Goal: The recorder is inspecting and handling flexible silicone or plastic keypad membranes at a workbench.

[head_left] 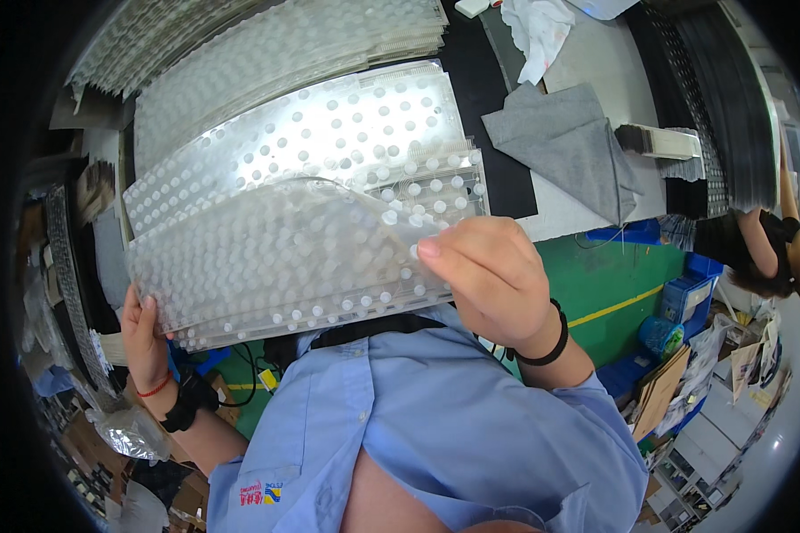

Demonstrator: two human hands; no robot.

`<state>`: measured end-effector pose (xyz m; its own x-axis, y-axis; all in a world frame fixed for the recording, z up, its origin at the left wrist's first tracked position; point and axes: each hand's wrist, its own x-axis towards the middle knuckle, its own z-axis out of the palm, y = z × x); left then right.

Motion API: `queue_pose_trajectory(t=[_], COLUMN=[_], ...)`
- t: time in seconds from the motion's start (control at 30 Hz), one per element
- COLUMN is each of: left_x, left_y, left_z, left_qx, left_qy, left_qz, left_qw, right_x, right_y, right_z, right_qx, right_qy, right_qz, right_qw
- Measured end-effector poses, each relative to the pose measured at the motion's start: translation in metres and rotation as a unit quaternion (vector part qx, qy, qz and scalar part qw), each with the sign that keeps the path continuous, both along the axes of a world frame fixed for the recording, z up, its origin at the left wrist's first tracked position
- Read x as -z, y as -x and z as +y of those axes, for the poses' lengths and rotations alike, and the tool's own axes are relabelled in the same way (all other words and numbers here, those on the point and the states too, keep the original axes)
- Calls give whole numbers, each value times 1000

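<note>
While the thumb and forefinger of the right hand (500,277) pinch the right end of a translucent film (276,240), the film bows up over a dotted panel (332,314), lifted most at the right. The left hand (147,342) is at the near left corner, thumb beside the edge; I cannot tell whether its fingers close on the film, the panel or both. Film and panel are just in front of the person, on the near side of a shiny dotted sheet (329,102). An uneven pull from the right could crease the film, and a loose hold at the left could let the panel slide askew.
</note>
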<state>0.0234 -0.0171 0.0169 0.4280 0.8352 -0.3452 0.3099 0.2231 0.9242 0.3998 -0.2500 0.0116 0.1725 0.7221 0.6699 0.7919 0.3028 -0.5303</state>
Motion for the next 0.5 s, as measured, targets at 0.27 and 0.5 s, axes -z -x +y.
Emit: queue_pose_trajectory(t=[0.27, 0.5], left_x=[10, 7], left_y=[27, 41], left_z=[9, 4], left_qx=[-8, -75], left_qy=[-6, -50], left_qz=[-28, -82], left_qw=[1000, 993], right_x=[6, -11], right_y=[-11, -9], right_z=[-3, -21], right_qx=[35, -99], right_qy=[11, -24], right_qz=[61, 196], right_qw=[997, 975])
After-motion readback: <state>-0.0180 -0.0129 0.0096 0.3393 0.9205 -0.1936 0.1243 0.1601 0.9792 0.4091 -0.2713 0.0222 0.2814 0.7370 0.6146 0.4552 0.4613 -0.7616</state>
